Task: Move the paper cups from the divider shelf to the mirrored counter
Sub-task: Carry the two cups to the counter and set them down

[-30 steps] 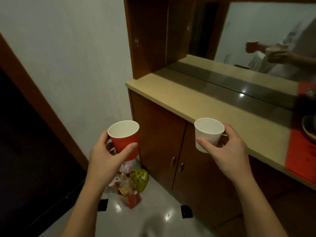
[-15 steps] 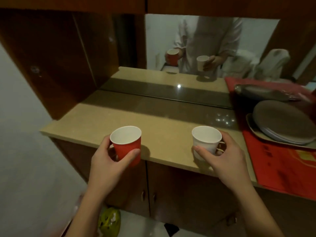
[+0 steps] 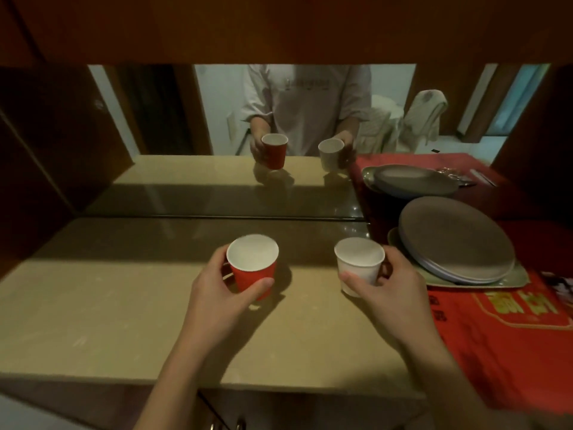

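Head view: we hold a cup in each hand over the beige counter [image 3: 102,308], roughly midway between its front edge and the mirror [image 3: 217,119] at its back edge. Our left hand [image 3: 217,293] is curled around the red paper cup [image 3: 252,268], thumb across its near side and fingers wrapped behind; the cup is upright, its white inside showing. Whether its base touches the counter we cannot tell, though a dark shadow lies close under it. Our right hand [image 3: 390,290] is closed around the white paper cup [image 3: 359,265] in the same way, thumb in front, fingers behind, the cup upright and well apart from the red one. It sits just beside the edge of the red cloth [image 3: 511,346] that covers the right end of the counter. On that cloth, towards the back right corner, a stack of grey plates [image 3: 455,240] rests on a tray [image 3: 514,279]. The mirror repeats both cups, both hands and the plates.
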The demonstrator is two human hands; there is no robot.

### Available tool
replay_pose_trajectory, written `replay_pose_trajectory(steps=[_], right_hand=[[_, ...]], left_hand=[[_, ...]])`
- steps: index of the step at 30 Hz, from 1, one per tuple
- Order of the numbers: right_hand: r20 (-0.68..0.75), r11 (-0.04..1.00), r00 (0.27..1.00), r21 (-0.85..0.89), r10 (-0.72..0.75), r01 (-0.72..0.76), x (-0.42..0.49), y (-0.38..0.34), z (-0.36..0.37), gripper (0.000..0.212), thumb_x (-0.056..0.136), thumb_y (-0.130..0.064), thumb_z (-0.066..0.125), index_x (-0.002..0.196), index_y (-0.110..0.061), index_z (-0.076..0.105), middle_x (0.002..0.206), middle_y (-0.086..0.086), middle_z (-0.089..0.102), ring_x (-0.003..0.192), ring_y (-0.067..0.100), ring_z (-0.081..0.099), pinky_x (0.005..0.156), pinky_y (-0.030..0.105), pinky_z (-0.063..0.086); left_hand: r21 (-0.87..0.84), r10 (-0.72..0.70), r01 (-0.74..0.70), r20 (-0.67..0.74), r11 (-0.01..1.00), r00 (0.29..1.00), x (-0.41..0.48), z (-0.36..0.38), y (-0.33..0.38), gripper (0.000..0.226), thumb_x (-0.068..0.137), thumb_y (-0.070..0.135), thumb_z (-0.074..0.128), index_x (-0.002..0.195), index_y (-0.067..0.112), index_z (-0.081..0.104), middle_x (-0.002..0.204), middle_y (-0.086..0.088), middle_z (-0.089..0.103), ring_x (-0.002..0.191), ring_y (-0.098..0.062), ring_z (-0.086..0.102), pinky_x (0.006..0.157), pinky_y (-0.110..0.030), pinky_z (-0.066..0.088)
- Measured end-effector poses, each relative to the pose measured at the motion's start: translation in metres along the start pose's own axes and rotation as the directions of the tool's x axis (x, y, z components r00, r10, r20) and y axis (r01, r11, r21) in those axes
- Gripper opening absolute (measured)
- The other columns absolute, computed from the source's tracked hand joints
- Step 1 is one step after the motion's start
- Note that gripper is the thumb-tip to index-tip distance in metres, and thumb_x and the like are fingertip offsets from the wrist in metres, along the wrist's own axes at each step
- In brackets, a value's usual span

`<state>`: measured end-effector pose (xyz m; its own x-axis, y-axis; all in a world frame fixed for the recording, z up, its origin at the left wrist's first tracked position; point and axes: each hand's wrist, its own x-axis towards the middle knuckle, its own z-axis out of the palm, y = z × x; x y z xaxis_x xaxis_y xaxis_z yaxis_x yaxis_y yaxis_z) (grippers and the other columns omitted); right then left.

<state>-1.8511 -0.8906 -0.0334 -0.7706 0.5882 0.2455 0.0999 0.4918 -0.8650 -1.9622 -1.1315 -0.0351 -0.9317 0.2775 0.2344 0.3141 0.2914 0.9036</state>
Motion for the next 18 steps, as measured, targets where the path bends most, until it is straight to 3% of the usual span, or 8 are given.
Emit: replay_pose_trajectory(steps=[6, 13, 18], right_hand=[[0.003, 0.998, 0.999, -0.045, 0.053, -0.053, 0.016, 0.01, 0.007, 0.05, 0.058, -0.047, 0.082, 0.098, -0.036, 0.054, 0.099, -0.006, 0.068, 0.093, 0.01, 0.064, 0.082, 0.044, 0.054], [0.012, 0.991, 0.994, -0.079, 0.105, -0.104, 0.02, 0.013, 0.015, 0.059, 0.06, -0.039, 0.086, 0.107, -0.036, 0.05, 0.104, -0.007, 0.066, 0.099, 0.013, 0.063, 0.088, 0.041, 0.053], [-0.02, 0.989, 0.993, -0.097, 0.114, -0.115, 0.021, 0.016, 0.02, 0.061, 0.056, -0.041, 0.085, 0.105, -0.036, 0.05, 0.101, -0.009, 0.066, 0.097, 0.013, 0.064, 0.086, 0.043, 0.054]], left_hand=[[0.055, -0.024, 0.021, 0.048, 0.998, 0.999, 0.018, 0.013, -0.013, 0.061, 0.06, 0.039, 0.087, 0.111, 0.039, 0.053, 0.108, 0.017, 0.064, 0.099, -0.001, 0.061, 0.081, -0.021, 0.051], [0.083, -0.067, 0.06, 0.085, 0.995, 0.994, 0.032, 0.019, -0.022, 0.07, 0.054, 0.051, 0.086, 0.114, 0.033, 0.053, 0.108, 0.014, 0.065, 0.098, -0.002, 0.062, 0.078, -0.021, 0.051], [0.147, -0.061, 0.047, 0.095, 0.988, 0.994, 0.036, 0.019, -0.025, 0.078, 0.049, 0.063, 0.08, 0.116, 0.038, 0.049, 0.104, 0.024, 0.06, 0.096, 0.008, 0.057, 0.069, -0.007, 0.044]])
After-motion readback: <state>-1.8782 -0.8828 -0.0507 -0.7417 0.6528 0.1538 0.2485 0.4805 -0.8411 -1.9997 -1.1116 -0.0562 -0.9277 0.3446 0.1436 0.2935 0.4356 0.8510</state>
